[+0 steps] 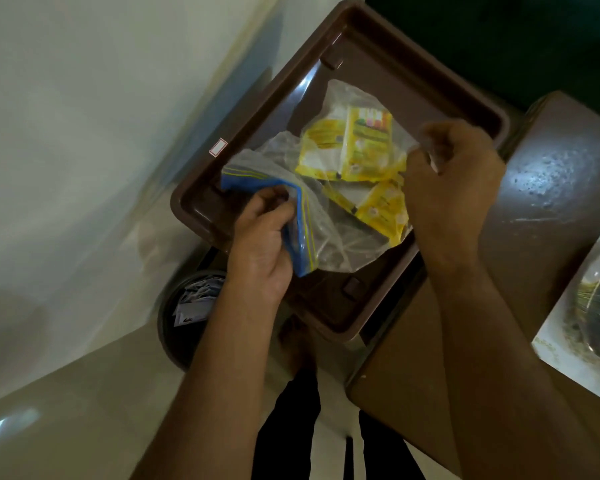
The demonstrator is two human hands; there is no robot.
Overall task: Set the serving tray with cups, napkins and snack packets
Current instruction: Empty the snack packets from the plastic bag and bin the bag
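Over the brown tray (201, 216), the left hand (260, 244) pinches the zip bag (302, 237) by its blue seal; the right hand (454, 181) grips its far corner. Yellow snack packets (357, 150) seemingly remain inside: tip gently, mouth down.

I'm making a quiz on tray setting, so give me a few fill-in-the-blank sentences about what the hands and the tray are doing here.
1. The yellow snack packets are inside a clear ____ bag.
2. The left hand grips the bag's ____-coloured zip edge.
3. The right hand pinches the bag's opposite end above the ____ serving tray.
4. The bin of paper scraps sits on the floor, on the person's ____ side.

Missing words: plastic; blue; brown; left
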